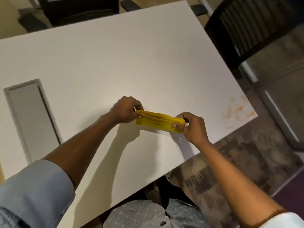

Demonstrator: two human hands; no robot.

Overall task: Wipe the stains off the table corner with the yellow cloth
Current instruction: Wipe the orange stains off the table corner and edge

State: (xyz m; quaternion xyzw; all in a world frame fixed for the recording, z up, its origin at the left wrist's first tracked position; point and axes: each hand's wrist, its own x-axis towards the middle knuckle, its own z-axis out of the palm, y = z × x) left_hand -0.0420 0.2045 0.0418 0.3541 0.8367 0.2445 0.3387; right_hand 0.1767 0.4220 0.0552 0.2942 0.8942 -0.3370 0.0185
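2 hands, left [125, 111] and right [191, 126], grasp 1 folded yellow cloth [158, 120] above the worktop [131, 63]; orange stains [238, 111] mark its near right corner.

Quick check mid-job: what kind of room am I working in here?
Probably an office or meeting room. A large white table has a grey cable hatch set into its top, dark office chairs stand around it, and the floor is patterned carpet.
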